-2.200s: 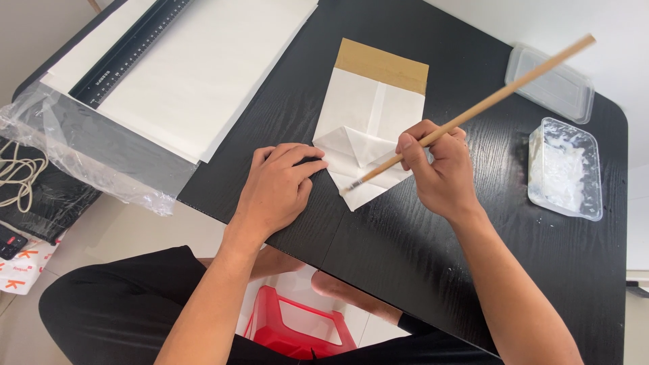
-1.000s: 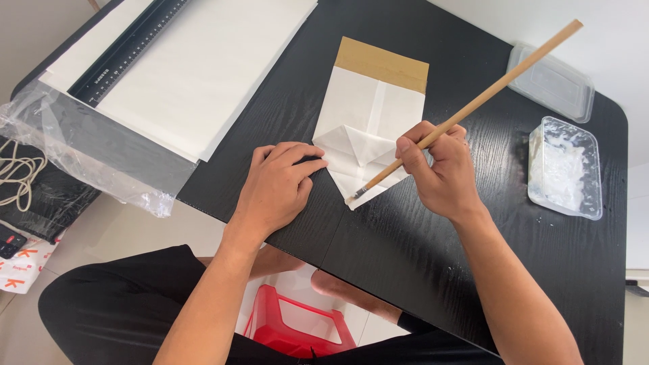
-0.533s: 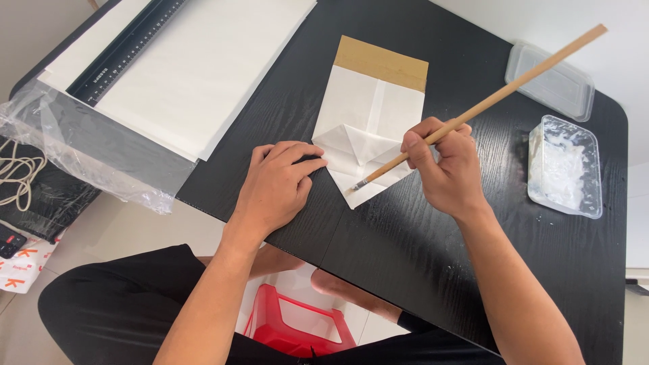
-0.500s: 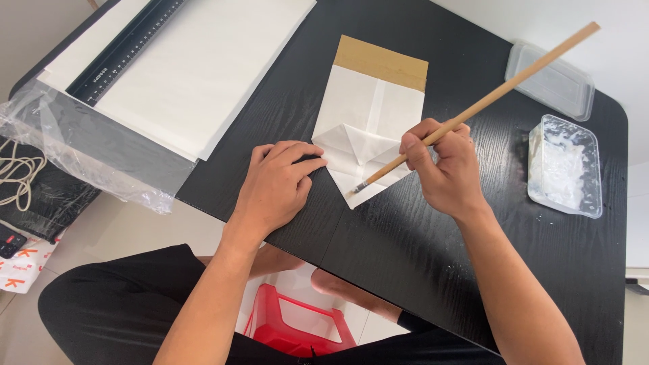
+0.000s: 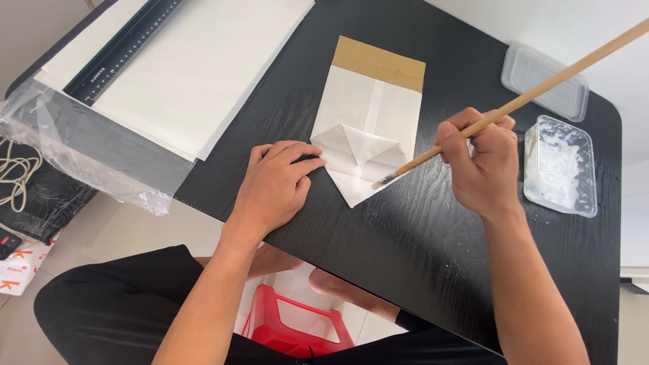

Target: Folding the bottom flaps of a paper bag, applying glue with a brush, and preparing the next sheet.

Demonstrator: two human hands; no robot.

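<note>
- Between your left hand [image 5: 276, 186] and right hand [image 5: 481, 169], only the flat folded paper bag [image 5: 370, 122] lies on the black table [image 5: 419, 250]; you can pass over it.
- The long brush [image 5: 514, 105] slants up and rightward, barring that path.
- Two plastic trays [image 5: 560, 165] crowd the right edge.
- White sheets [image 5: 196, 67] and a ruler [image 5: 125, 47] fill the far left.
</note>
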